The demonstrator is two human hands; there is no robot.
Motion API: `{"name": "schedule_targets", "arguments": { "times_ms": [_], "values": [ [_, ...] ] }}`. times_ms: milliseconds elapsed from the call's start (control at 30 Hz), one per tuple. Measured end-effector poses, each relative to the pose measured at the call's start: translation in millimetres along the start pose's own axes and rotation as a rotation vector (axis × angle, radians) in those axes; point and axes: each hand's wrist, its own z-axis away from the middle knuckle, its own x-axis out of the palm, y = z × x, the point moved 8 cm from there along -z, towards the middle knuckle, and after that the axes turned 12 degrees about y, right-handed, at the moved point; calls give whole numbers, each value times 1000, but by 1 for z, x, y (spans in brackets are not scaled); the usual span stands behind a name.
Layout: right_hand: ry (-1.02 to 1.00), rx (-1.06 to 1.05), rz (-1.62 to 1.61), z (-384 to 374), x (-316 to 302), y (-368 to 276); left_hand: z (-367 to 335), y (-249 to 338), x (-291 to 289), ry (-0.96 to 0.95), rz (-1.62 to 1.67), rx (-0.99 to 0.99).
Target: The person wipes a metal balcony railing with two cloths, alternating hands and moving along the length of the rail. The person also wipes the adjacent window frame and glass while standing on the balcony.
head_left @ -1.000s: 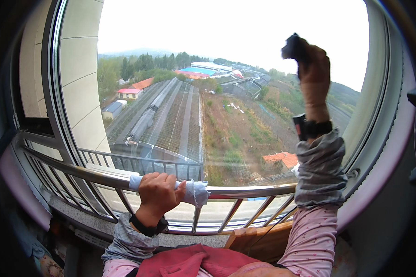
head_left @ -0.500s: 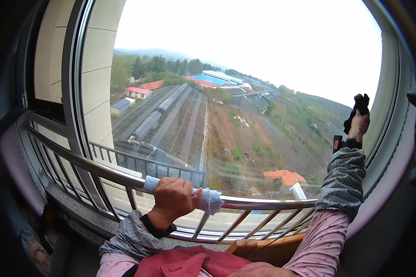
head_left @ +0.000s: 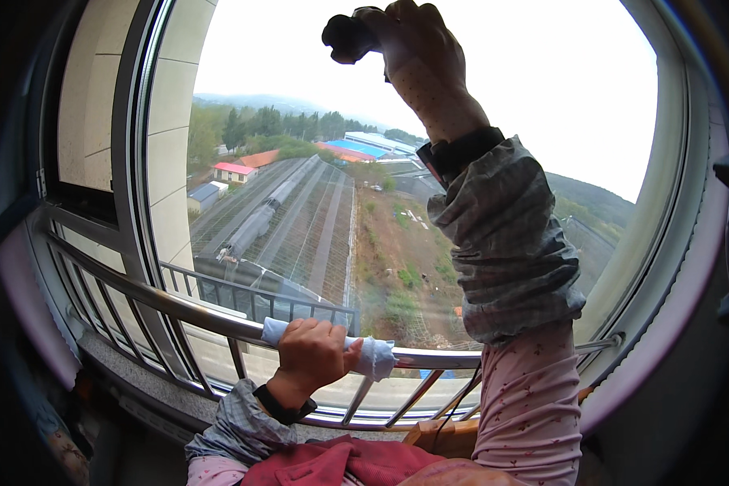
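My left hand (head_left: 312,355) is closed round a pale blue cloth (head_left: 376,358), which is wrapped over the metal handrail (head_left: 182,304) in front of the window. High up before the large window pane (head_left: 575,89), my right hand (head_left: 423,53) is closed on a bunched black cloth (head_left: 348,39). The cloth sticks out to the left of the fingers. Whether it touches the glass I cannot tell. Grey sleeve covers wrap both my forearms.
Metal bars (head_left: 413,397) run below the handrail. A dark window frame (head_left: 130,162) stands at left, with a stone sill (head_left: 130,368) beneath. Low down is a wooden piece (head_left: 441,437) beside a thin black cable. Pinkish curtains (head_left: 664,348) hang at the sides.
My right hand has swept up and to the left across the window with the black cloth. My left hand keeps its grip on the blue cloth over the rail.
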Motion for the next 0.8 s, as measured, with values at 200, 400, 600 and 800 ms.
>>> {"name": "schedule_targets", "arguments": {
  "times_ms": [200, 400, 600, 800],
  "values": [
    [78, -195, 722, -39, -108, -34, 2, 0, 1, -48, -22, 11],
    [416, -278, 1521, -12, -341, -32, 2, 0, 1, -23, -18, 9],
    [781, 259, 1604, 43, -520, -7, 4, -2, 1, 23, 15, 1],
    [621, 348, 1377, -41, -398, 13, 6, -3, 2, 33, 14, 20]
  ]
}}
